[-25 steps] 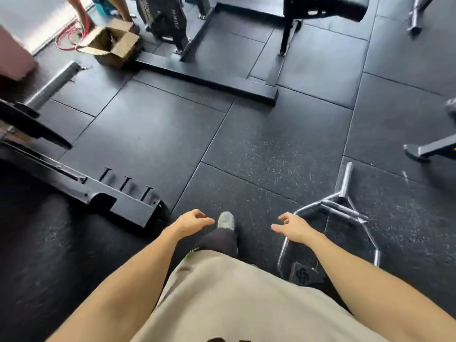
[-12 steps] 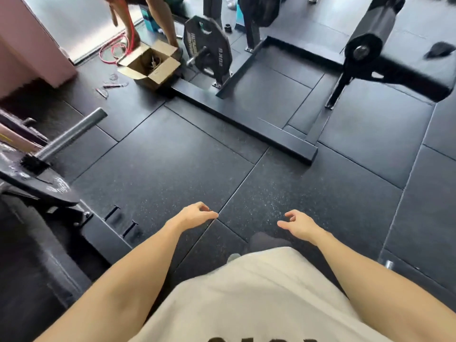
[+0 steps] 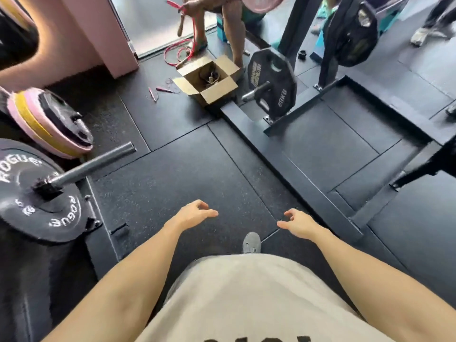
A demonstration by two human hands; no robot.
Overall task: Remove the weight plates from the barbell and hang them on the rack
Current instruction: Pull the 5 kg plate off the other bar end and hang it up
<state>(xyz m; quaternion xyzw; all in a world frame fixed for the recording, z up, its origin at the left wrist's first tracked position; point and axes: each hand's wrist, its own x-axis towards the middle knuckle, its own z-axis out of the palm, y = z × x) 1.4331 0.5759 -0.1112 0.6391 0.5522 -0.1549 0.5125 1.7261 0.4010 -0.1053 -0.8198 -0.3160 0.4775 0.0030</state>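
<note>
Barbell nearer, two hands (empty)

matt speckled rubber floor, smooth metal barbell sleeve, cardboard box

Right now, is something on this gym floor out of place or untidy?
Yes. An open brown cardboard box sits on the black rubber floor beside the black weight plate on its rack peg, with red cord and small tools scattered near it. They look like trip hazards.
</note>
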